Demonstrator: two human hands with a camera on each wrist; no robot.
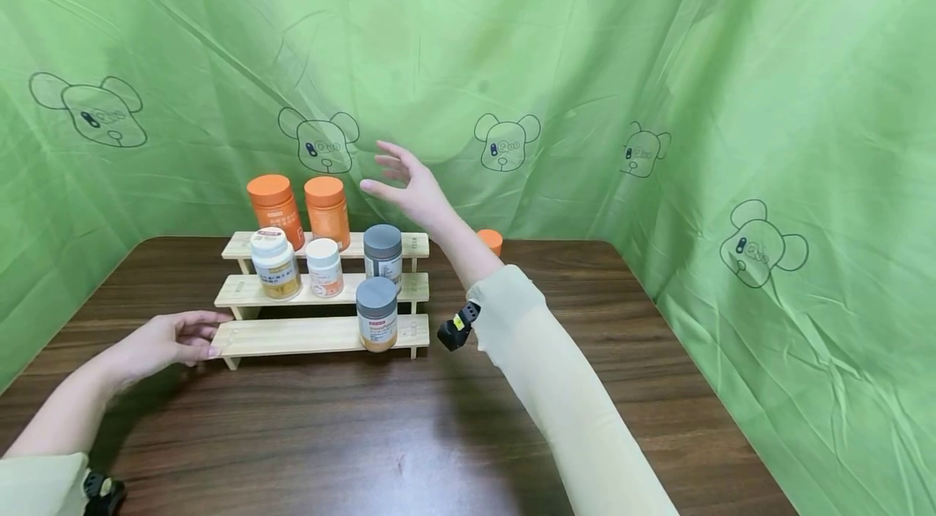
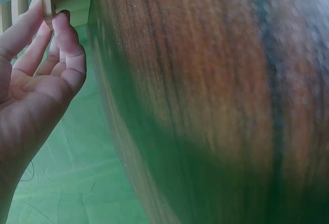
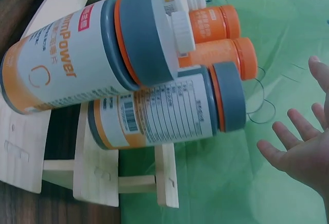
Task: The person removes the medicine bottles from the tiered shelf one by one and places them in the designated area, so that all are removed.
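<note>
A three-tier wooden display rack (image 1: 292,337) stands on the table. My left hand (image 1: 164,349) is at the left end of its lowest step; the left wrist view shows thumb and fingertips (image 2: 61,23) pinching the wooden edge. My right hand (image 1: 413,187) is raised above and behind the rack's right end, fingers spread and holding nothing. Two orange bottles (image 1: 327,215) stand on the top step. On the middle step are two white-capped bottles (image 1: 278,264) and a grey-capped bottle (image 1: 383,252). Another grey-capped jar (image 1: 377,317) sits at the right of the lowest step.
An orange cap (image 1: 490,240) shows behind my right forearm, the rest of that item hidden. The dark wooden table (image 1: 351,435) extends around the rack. Green cloth (image 1: 439,53) with bear drawings hangs behind and at both sides.
</note>
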